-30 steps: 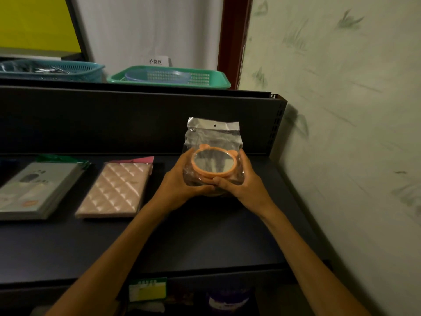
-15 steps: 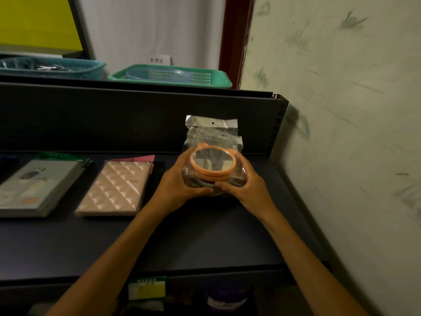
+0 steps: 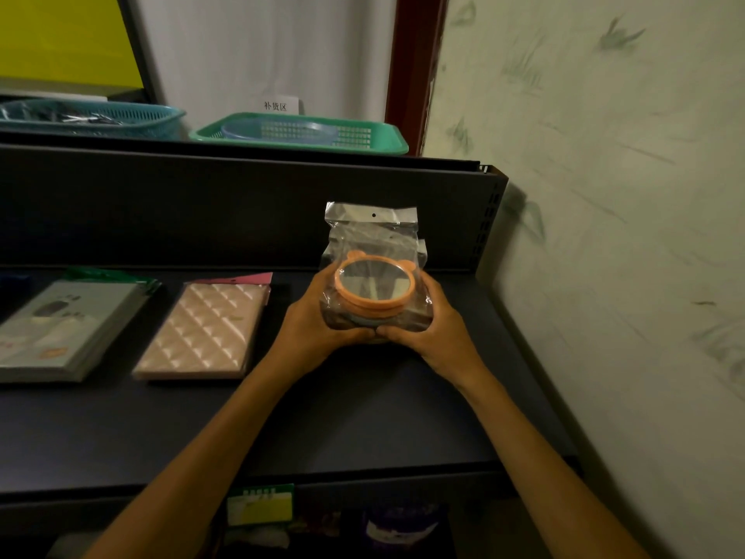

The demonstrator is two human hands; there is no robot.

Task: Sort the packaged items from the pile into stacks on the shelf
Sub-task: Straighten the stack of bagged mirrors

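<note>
Dark shelf (image 3: pixel 363 417) beneath left hand (image 3: pixel 312 324) and right hand (image 3: pixel 437 330), fingers curled around bagged orange mirrors (image 3: pixel 371 288), pink quilted packet (image 3: pixel 205 328) left.

A small stack of round orange-rimmed mirrors (image 3: pixel 370 285) in clear plastic bags is sitting at the right end of the dark shelf (image 3: pixel 363 417), bag tops standing upright, mirror face tilting up toward the camera.
</note>
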